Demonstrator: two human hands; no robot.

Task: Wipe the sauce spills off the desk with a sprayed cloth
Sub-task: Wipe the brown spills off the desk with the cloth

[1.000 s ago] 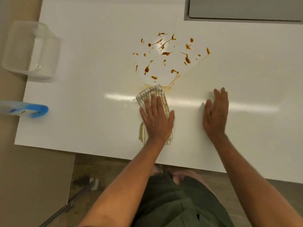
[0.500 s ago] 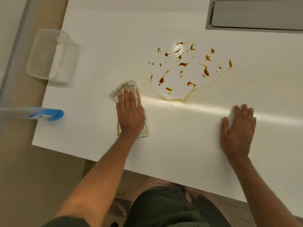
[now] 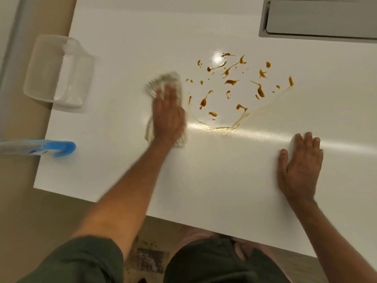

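Head view: left hand (image 3: 168, 117) pressed flat, fingers spread, on blurred checked cloth (image 3: 165, 82) just left of brown sauce splatters (image 3: 230, 86) on white worktop (image 3: 214, 180), right hand (image 3: 299, 166) braced open-palmed; mid-wipe, next sweep rightward through drops.

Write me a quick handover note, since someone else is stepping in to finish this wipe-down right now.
Left hand: flat on the checked cloth, blurred mid-stroke, just left of the sauce spills.
Right hand: open, palm braced on the white desk.
Spray bottle lies at the desk's left edge, near a clear container.
Done: a smeared arc below the spills.
Left: nearly all the drops.
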